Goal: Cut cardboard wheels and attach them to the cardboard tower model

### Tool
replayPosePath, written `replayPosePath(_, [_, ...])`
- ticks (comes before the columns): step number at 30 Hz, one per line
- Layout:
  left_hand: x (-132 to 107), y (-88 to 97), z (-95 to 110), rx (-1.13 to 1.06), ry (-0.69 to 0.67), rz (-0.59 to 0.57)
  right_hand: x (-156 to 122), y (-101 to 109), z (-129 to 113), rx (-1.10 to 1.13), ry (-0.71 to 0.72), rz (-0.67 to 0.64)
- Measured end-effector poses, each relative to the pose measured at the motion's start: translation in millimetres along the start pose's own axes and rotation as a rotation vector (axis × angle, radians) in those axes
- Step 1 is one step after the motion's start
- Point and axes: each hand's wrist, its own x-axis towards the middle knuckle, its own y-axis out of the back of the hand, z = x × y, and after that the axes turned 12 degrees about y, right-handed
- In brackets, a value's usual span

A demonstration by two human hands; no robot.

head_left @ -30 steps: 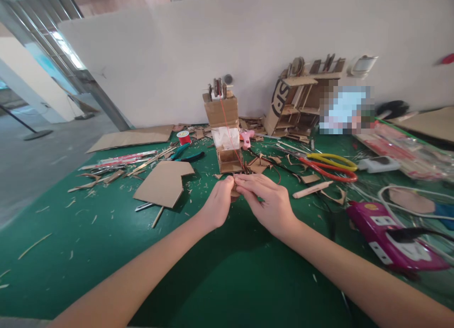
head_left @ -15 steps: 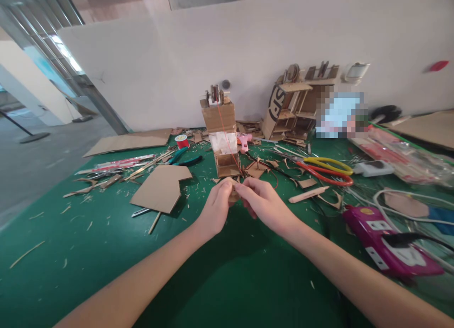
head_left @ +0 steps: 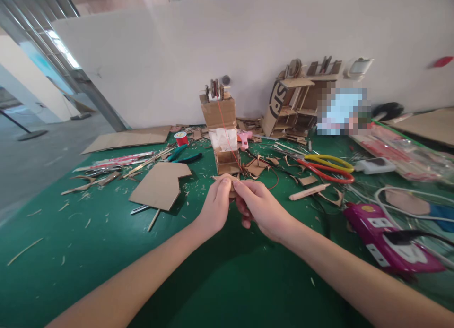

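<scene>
My left hand (head_left: 217, 206) and my right hand (head_left: 258, 204) meet at the middle of the green table, both closed on a small cardboard piece (head_left: 232, 194). The thumbs and fingertips pinch it and hide most of it. Just beyond stands an upright cardboard tower (head_left: 219, 114) with a spool-like wheel (head_left: 214, 89) on top. Red thread (head_left: 227, 134) runs from the wheel down its front, past a white patch, to an open cardboard box (head_left: 228, 163) at the base.
To the left lie a flat cardboard sheet (head_left: 156, 184), teal-handled pliers (head_left: 184, 155) and a red thread spool (head_left: 181, 138). A pink glue gun (head_left: 244, 140) rests behind the tower. Rightward are scissors (head_left: 328, 169), a magenta power strip (head_left: 386, 238) and a cardboard shelf model (head_left: 289, 101).
The view has shifted slightly. Both hands stay together on the small cardboard piece; the right hand's thumb and index finger have moved a little closer to the left thumb.
</scene>
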Motion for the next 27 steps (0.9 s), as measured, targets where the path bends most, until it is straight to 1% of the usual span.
replayPosePath(5, [1,3.5,-5,0.026,0.018,0.022,2,0,0,0.062,-0.054,0.008])
replayPosePath(11, [4,6.3,-12,0.070,0.020,0.061,2,2,6,0.110,-0.095,0.039])
replayPosePath(16, [3,5.1,-11,0.015,0.068,0.047,3,3,9,0.107,-0.090,0.017])
replayPosePath(19, [1,3.7,-9,-0.030,0.062,0.063,5,4,8,0.108,-0.084,0.027])
replayPosePath(21, [0,3.2,-7,-0.023,0.023,0.045,6,5,8,0.115,-0.086,0.043])
replayPosePath(24, [-1,3.8,-4,0.029,-0.019,-0.029,7,7,8,0.130,-0.098,0.052])
replayPosePath(27, [-1,4.6,0,0.034,-0.022,-0.062,6,8,8,0.113,-0.103,0.042])
